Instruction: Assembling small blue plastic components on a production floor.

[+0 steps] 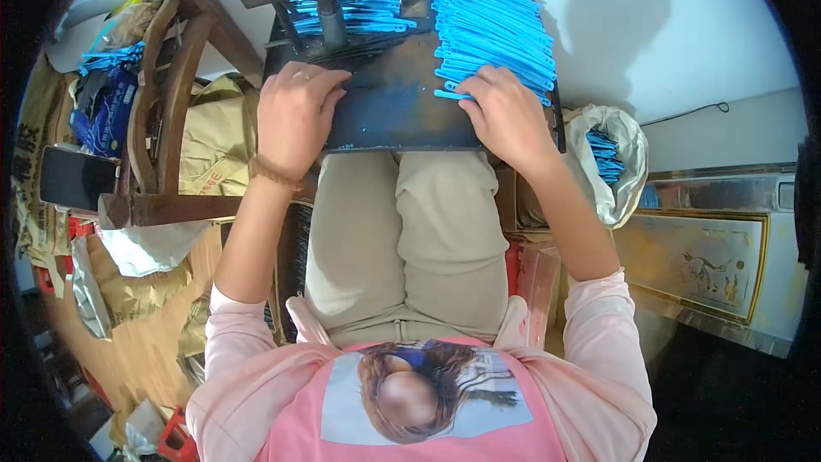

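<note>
Blue plastic strips (492,30) lie under right hand (506,115).

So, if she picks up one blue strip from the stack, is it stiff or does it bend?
The blue strips look thin and flat, so probably light and a little bendy. Lying loosely overlapped, they may slide apart under the right hand.

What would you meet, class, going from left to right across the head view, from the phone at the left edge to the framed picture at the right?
Black phone → wooden chair frame → left hand → dark work board → right hand → bag of blue strips → framed picture.
</note>
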The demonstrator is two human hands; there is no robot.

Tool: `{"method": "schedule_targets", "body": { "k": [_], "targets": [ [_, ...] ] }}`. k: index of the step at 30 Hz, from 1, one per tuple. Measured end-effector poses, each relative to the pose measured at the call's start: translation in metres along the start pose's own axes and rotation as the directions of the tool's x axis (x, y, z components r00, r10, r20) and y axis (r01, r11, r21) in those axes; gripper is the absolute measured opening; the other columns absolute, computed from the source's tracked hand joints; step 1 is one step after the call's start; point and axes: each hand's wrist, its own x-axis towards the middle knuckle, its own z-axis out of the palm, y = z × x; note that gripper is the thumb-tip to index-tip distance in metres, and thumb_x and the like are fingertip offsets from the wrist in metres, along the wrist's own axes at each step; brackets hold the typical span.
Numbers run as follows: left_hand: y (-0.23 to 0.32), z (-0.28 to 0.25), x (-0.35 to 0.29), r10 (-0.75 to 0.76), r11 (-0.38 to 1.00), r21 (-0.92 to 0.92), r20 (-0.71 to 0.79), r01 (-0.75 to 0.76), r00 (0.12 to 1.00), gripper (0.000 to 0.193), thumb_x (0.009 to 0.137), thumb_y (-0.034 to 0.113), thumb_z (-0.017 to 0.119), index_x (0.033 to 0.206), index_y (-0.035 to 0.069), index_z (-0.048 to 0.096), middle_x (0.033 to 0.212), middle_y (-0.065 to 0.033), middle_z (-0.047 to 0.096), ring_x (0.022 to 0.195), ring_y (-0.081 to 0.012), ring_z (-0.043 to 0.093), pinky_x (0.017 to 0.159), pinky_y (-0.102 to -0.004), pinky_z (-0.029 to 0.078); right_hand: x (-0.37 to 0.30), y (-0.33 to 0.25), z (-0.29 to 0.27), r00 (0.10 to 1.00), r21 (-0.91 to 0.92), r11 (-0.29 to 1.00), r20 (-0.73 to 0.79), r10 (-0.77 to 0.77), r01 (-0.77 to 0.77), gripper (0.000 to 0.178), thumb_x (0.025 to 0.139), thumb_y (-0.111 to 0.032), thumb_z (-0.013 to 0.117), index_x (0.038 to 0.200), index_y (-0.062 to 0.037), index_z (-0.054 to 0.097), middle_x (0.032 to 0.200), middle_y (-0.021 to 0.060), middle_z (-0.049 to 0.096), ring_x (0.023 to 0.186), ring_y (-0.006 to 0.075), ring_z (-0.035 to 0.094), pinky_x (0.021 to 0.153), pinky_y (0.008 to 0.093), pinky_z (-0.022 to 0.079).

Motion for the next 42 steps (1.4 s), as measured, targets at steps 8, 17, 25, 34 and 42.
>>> {"method": "schedule_targets", "body": {
  "k": [8, 17, 25, 34, 42],
  "targets": [
    [0.001, 0.005, 0.002, -0.005, 0.999, -0.053, 0.068, 0.009, 0.998, 0.024, 0.082, 0.005, 0.070, 0.106, 0.006, 0.071, 0.093, -0.0118, 0.069, 0.089, -0.0334, 0.065, 0.078, -0.0420, 0.052, 0.001, 0.001, 0.005, 0.970, 0.083, 0.987, -0.210, -0.120, 0.140, 0.016, 0.082, -0.008, 0.071, 0.098, -0.0061, 0.067, 0.091, 0.0085, 0.059, 0.087, 0.0299, 0.060, 0.071, 0.0423, 0.050],
    [0.005, 0.002, 0.004, 0.062, 0.996, 0.059, 0.096, -0.068, 0.993, 0.021, 0.085, 0.003, 0.066, 0.106, 0.004, 0.069, 0.093, -0.0125, 0.067, 0.087, -0.0340, 0.064, 0.075, -0.0437, 0.050, -0.002, -0.004, 0.016, 0.934, 0.240, 0.953, -0.343, -0.097, 0.187, 0.021, 0.087, -0.009, 0.069, 0.108, -0.0083, 0.068, 0.093, 0.0085, 0.062, 0.072, 0.0287, 0.064, 0.061, 0.0387, 0.052],
    [0.026, -0.011, 0.011, -0.122, 0.969, -0.226, -0.096, 0.097, 0.988, 0.021, 0.089, -0.006, 0.060, 0.108, -0.001, 0.067, 0.094, -0.0140, 0.068, 0.084, -0.0293, 0.068, 0.073, -0.0368, 0.053, -0.002, -0.007, 0.014, 0.926, 0.241, 0.966, -0.378, 0.002, 0.096, 0.021, 0.089, -0.014, 0.070, 0.110, -0.0119, 0.069, 0.082, 0.0078, 0.063, 0.064, 0.0277, 0.062, 0.055, 0.0369, 0.050],
    [0.045, 0.005, 0.013, -0.327, 0.789, -0.595, -0.194, 0.154, 0.925, 0.009, 0.096, -0.004, 0.059, 0.105, -0.006, 0.061, 0.099, -0.0130, 0.074, 0.097, -0.0162, 0.072, 0.085, -0.0277, 0.055, -0.004, -0.006, 0.022, 0.888, 0.191, 0.979, -0.459, 0.020, 0.077, 0.019, 0.088, -0.017, 0.072, 0.106, -0.0120, 0.070, 0.078, 0.0078, 0.064, 0.063, 0.0283, 0.062, 0.055, 0.0377, 0.050],
    [0.043, 0.031, 0.001, -0.361, 0.745, -0.654, -0.231, 0.130, 0.904, 0.009, 0.095, -0.003, 0.061, 0.104, -0.006, 0.061, 0.101, -0.0143, 0.075, 0.094, -0.0165, 0.073, 0.081, -0.0269, 0.056, -0.003, -0.004, 0.023, 0.889, 0.141, 0.986, -0.458, -0.017, 0.091, 0.017, 0.091, -0.018, 0.069, 0.106, -0.0116, 0.070, 0.080, 0.0080, 0.065, 0.065, 0.0291, 0.063, 0.056, 0.0379, 0.051]
  ]
}}
